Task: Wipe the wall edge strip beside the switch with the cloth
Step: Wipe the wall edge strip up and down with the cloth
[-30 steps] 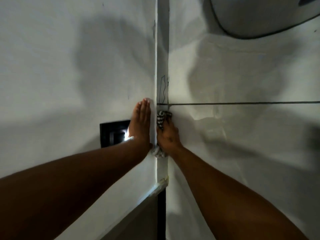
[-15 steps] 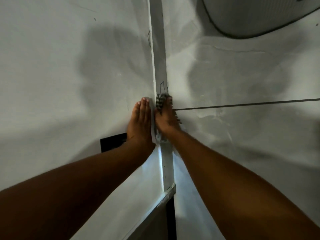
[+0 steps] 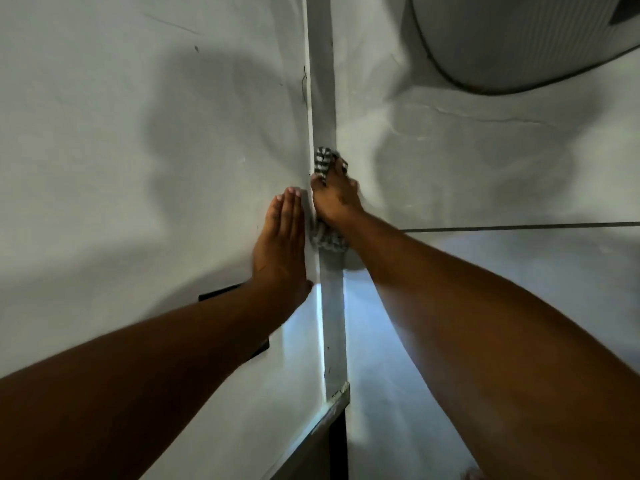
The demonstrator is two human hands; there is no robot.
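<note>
- The right hand (image 3: 335,197) presses a striped cloth (image 3: 323,161) against the wall edge strip (image 3: 333,306), the narrow vertical band where two pale walls meet.
- Its fingers are closed over the cloth: a bunch of the fabric sticks out above the fingertips, and another bunch hangs out below the wrist, lying on the strip.
- The left hand (image 3: 280,244) lies flat on the left wall (image 3: 121,150), just beside the strip, fingers straight and pressed together, pointing upward; it holds nothing.
- The two hands are very close, the left fingertips level with the right knuckles, with the strip's left edge between them.
- The switch (image 3: 221,292) is a dark plate on the left wall, below the left hand; the left wrist and forearm cover most of it, so only a dark sliver at the top and a corner below the arm show.
- No container shows in this view.
- A thin dark line (image 3: 519,226) runs sideways across the right wall (image 3: 485,174), starting behind the right forearm.
- A large rounded pale object with a dark rim (image 3: 519,39) fills the upper right corner; what it is cannot be told.
- The strip ends at the bottom on a slanted ledge (image 3: 332,408), with a dark gap beneath it.
- Both forearms cast soft shadows on the walls, and a bright patch lies low between the arms.
</note>
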